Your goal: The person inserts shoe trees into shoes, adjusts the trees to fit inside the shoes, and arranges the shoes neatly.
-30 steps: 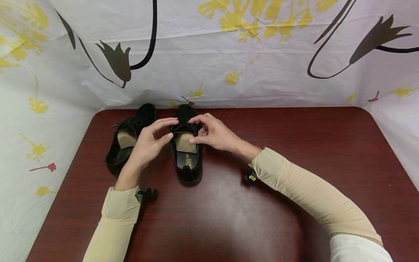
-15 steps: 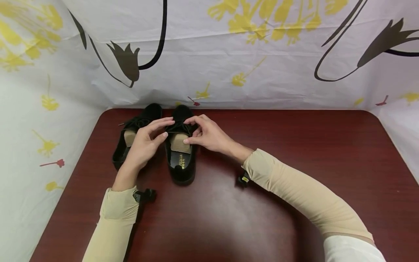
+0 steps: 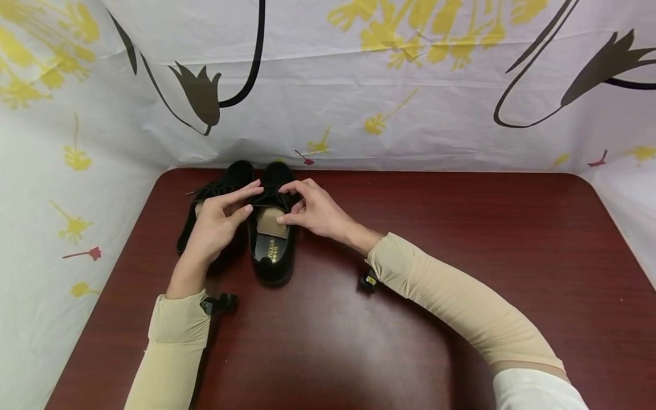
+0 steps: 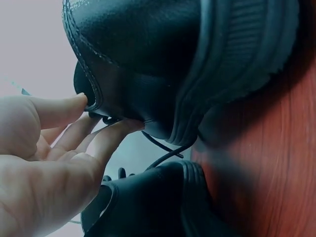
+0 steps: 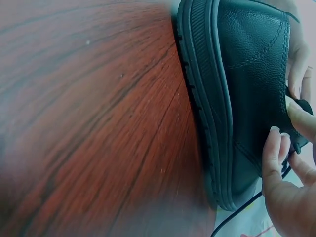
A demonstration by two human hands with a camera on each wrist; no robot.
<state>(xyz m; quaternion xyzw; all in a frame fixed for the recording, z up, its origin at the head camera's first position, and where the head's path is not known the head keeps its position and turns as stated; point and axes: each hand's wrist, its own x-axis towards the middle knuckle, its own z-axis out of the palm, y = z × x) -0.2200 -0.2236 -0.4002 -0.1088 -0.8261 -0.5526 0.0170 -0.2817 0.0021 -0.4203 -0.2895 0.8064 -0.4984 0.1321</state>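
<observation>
A black lace-up shoe (image 3: pixel 272 272) stands toe away from me, a tan piece (image 3: pixel 271 222) showing in its opening and gold lettering on its insole. My left hand (image 3: pixel 217 219) holds its left side near the laces, thumb at the collar edge and fingers against the leather (image 4: pixel 133 94). Opposite, my right hand (image 3: pixel 323 212) pinches the right side, thumb over the collar and fingertips outside on the upper (image 5: pixel 252 98). The other black shoe (image 3: pixel 237 173) stands close on the left, partly hidden behind my left hand.
Both shoes stand near the back left of a reddish-brown table (image 3: pixel 410 319). A white patterned sheet (image 3: pixel 384 114) rises behind the table and at its sides. Wrist cameras (image 3: pixel 220 304) are strapped to both forearms.
Both hands have slid the held shoe left, closing the gap to the other shoe, which has stayed in place. The head view shifted slightly in the first half second.
</observation>
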